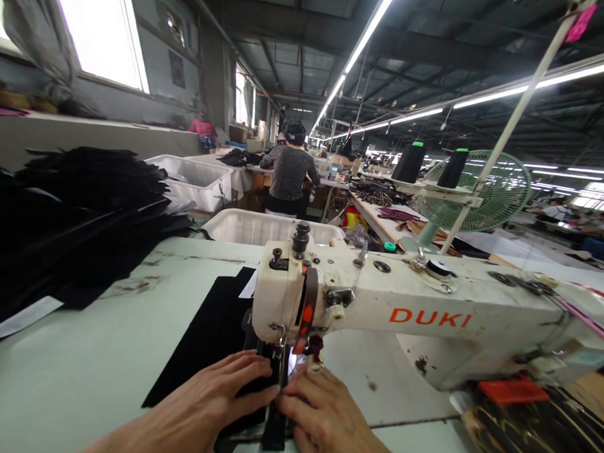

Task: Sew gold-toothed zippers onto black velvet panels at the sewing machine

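A white DUKI sewing machine point(436, 314) stands on the pale green table point(88, 369). A black fabric piece point(211, 330) lies under its needle and runs back to the left. My left hand point(210, 404) lies flat on the fabric with fingers stretched toward the presser foot. My right hand point(323, 412) rests just right of the needle, its fingertips pressed on the fabric's edge beside a narrow black strip point(275, 428).
A tall stack of black fabric pieces point(76, 216) fills the table's left side. White plastic bins point(262, 225) sit behind the machine. A green fan point(485, 192) and two black thread cones point(409, 162) stand at right. A person point(290, 177) works at a bench further back.
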Demonstrator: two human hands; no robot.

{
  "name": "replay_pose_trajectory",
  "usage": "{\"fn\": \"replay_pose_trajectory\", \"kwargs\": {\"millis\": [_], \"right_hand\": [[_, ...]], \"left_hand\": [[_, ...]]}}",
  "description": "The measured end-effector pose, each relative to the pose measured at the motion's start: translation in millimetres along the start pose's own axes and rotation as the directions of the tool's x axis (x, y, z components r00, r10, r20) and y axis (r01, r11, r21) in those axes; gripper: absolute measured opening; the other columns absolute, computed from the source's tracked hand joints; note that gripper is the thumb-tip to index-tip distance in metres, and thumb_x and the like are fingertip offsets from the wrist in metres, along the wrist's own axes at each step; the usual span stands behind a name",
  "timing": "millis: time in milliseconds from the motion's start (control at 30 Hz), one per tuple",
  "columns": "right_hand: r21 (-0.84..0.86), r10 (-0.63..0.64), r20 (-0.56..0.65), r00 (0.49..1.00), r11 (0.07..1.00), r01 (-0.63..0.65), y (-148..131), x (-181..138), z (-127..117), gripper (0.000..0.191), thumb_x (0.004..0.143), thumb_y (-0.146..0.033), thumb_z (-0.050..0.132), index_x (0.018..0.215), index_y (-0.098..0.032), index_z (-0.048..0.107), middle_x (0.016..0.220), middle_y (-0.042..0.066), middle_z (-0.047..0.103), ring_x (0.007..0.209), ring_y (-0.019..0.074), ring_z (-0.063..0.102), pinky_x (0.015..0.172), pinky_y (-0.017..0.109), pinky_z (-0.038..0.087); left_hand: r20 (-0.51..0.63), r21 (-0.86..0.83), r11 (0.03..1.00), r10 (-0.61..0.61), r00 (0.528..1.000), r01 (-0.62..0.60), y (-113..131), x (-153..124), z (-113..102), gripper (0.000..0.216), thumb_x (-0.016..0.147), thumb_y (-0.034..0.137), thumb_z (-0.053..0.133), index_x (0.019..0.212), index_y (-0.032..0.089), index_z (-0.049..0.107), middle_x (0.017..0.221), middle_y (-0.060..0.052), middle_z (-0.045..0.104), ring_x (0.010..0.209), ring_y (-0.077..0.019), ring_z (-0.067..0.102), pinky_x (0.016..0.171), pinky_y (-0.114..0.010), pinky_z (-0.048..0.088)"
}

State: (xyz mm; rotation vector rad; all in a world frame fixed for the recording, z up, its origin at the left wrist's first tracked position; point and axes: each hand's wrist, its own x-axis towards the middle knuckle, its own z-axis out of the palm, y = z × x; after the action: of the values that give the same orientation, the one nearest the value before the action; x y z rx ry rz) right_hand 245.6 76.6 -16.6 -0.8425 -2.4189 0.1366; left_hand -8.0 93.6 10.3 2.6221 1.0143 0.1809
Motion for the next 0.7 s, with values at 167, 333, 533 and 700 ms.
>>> {"fn": "replay_pose_trajectory", "kwargs": {"millis": [167, 333, 533, 700], "right_hand": [[-0.042, 0.035, -0.065, 0.997, 0.998, -0.037, 0.3, -1.6, 3.2, 0.04, 0.079, -0.006, 0.051, 0.115, -0.021, 0.061, 0.116, 0.005, 0.068, 0.11, 0.0198, 0.06, 0.105, 0.034, 0.046], [-0.176, 0.043, -0.076, 0.996, 0.983, -0.056, 0.9, -2.9, 4.8, 0.049, 0.078, -0.004, 0.048, 0.123, -0.019, 0.059, 0.124, 0.006, 0.067, 0.114, 0.0214, 0.061, 0.106, 0.036, 0.047], [-0.215, 0.03, -0.095, 0.995, 0.975, -0.05, -0.9, -0.2, 3.7, 0.05, 0.078, -0.005, 0.047, 0.124, -0.018, 0.06, 0.124, 0.005, 0.067, 0.111, 0.0222, 0.064, 0.102, 0.036, 0.052], [-0.224, 0.026, -0.099, 0.995, 0.973, -0.047, -1.2, 0.7, 2.4, 0.049, 0.078, -0.004, 0.048, 0.123, -0.018, 0.062, 0.123, 0.006, 0.068, 0.111, 0.022, 0.064, 0.102, 0.037, 0.052]], "left_hand": [[-0.068, -0.002, 1.0, -0.001, 0.998, 0.001, 0.8, 10.0, -7.7, 0.073, 0.075, 0.046, 0.084, 0.141, 0.036, 0.054, 0.148, -0.006, 0.048, 0.134, -0.0395, 0.045, 0.107, -0.055, 0.041], [-0.067, 0.073, 0.997, 0.028, 0.997, -0.023, 4.3, 16.9, -17.4, 0.067, 0.078, 0.046, 0.081, 0.138, 0.026, 0.058, 0.145, -0.013, 0.051, 0.131, -0.0403, 0.048, 0.106, -0.053, 0.043], [-0.105, 0.107, 0.993, 0.066, 0.992, -0.055, 0.3, 18.3, -13.1, 0.069, 0.076, 0.046, 0.083, 0.137, 0.025, 0.059, 0.143, -0.014, 0.053, 0.127, -0.041, 0.052, 0.104, -0.055, 0.044], [-0.126, 0.104, 0.994, 0.058, 0.99, -0.045, -1.0, 19.2, -11.4, 0.071, 0.075, 0.05, 0.083, 0.137, 0.027, 0.059, 0.142, -0.014, 0.054, 0.128, -0.0411, 0.051, 0.103, -0.054, 0.045]]}}
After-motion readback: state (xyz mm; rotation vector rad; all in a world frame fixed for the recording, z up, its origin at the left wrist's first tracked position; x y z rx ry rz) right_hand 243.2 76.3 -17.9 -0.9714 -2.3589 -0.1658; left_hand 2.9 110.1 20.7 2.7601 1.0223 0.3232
